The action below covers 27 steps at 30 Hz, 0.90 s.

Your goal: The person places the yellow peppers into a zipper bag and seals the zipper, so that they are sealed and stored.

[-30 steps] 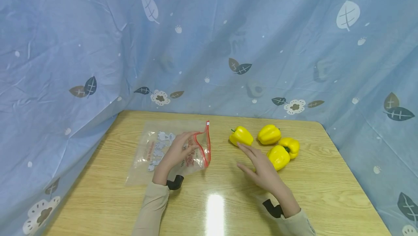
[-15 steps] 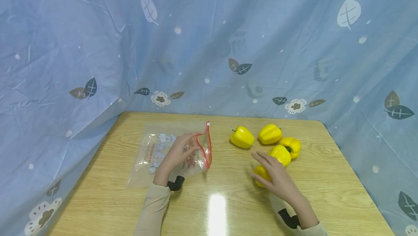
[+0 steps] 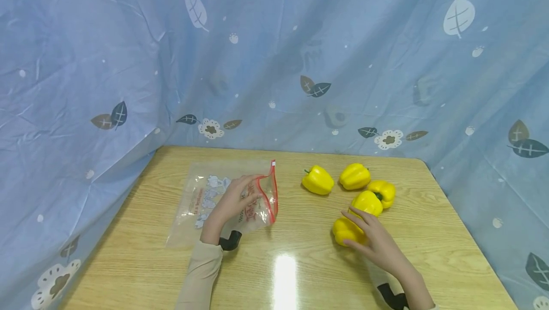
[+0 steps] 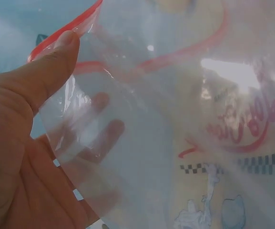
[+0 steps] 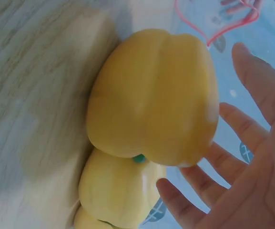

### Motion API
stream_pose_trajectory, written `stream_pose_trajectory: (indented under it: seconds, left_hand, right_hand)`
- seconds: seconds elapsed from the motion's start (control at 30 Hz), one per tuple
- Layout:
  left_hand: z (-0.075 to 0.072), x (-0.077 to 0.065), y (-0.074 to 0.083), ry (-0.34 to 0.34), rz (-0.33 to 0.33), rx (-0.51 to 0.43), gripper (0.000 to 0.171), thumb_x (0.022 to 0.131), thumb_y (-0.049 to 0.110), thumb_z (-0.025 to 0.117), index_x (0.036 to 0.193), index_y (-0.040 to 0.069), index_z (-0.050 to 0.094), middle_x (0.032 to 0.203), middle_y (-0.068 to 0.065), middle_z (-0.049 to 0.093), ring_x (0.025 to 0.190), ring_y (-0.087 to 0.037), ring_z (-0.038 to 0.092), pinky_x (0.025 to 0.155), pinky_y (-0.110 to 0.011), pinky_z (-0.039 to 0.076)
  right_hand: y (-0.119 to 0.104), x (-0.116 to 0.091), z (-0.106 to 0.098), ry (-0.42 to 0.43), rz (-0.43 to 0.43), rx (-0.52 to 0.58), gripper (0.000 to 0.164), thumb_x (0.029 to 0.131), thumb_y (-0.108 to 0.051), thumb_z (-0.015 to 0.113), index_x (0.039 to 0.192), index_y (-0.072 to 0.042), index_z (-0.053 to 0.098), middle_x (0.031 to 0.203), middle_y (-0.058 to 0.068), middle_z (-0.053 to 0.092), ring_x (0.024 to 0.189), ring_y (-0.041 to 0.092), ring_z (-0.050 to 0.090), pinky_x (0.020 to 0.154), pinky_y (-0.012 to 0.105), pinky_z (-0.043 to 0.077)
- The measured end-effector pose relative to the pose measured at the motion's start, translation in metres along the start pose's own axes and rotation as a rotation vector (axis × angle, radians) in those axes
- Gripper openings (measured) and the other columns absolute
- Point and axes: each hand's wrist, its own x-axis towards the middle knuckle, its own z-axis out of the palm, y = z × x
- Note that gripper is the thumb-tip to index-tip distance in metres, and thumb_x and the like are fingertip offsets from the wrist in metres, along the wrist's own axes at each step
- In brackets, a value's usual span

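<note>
In the head view, a clear zip bag (image 3: 193,210) with a red-edged mouth lies on the left, its mouth gaping toward the right. My left hand (image 3: 231,199) holds it near the mouth; the left wrist view has the thumb (image 4: 63,50) in front of the plastic and the other fingers behind it. Over the nearest yellow bell pepper (image 3: 343,231) my right hand (image 3: 379,245) spreads its fingers. That pepper (image 5: 151,100) fills the middle of the right wrist view, with the fingers loosely extended beside it; whether a fingertip touches it is unclear.
Another bell pepper (image 3: 367,203) lies just behind the nearest one, against a third pepper (image 3: 386,193). Farther back are two more, one at centre (image 3: 318,180) and one to its right (image 3: 354,176). A blue patterned curtain (image 3: 274,62) surrounds the wooden table (image 3: 274,262).
My right hand has drawn back toward the near right, from beside the centre pepper to the nearest pepper, which has come into view. The left hand and bag stay nearly still.
</note>
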Motion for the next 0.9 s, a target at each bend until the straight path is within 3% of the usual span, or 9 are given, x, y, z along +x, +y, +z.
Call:
stream_pose_trajectory:
  seconds: [0.2,0.4,0.9]
  left_hand:
    - [-0.0017,-0.0015,0.0023,-0.015,-0.015,0.007,0.049,0.088,0.033,0.062,0.134,0.022,0.048,0.133,0.002,0.052,0.124,-0.022,0.046,0.105,-0.047,0.035]
    - [-0.0031,-0.0026,0.0045,-0.028,-0.035,0.016,0.049,0.089,0.037,0.06,0.135,0.028,0.046,0.133,0.003,0.052,0.125,-0.023,0.045,0.105,-0.049,0.034]
    - [-0.0046,-0.0028,0.0055,-0.04,-0.022,-0.009,0.053,0.088,0.038,0.061,0.136,0.022,0.047,0.134,0.002,0.051,0.125,-0.023,0.045,0.104,-0.048,0.035]
  right_hand:
    - [0.0041,-0.0071,-0.0045,-0.06,-0.01,0.003,0.068,0.073,-0.018,0.079,0.134,-0.017,0.049,0.139,0.019,0.04,0.123,0.039,0.04,0.091,0.06,0.041]
    - [0.0074,-0.0091,-0.0065,-0.082,-0.037,0.004,0.073,0.069,-0.004,0.079,0.135,-0.014,0.048,0.14,0.021,0.039,0.122,0.041,0.04,0.09,0.06,0.042]
    - [0.0092,-0.0043,-0.0037,-0.099,-0.012,-0.039,0.07,0.074,-0.013,0.077,0.136,-0.016,0.046,0.134,0.018,0.044,0.116,0.039,0.046,0.087,0.056,0.046]
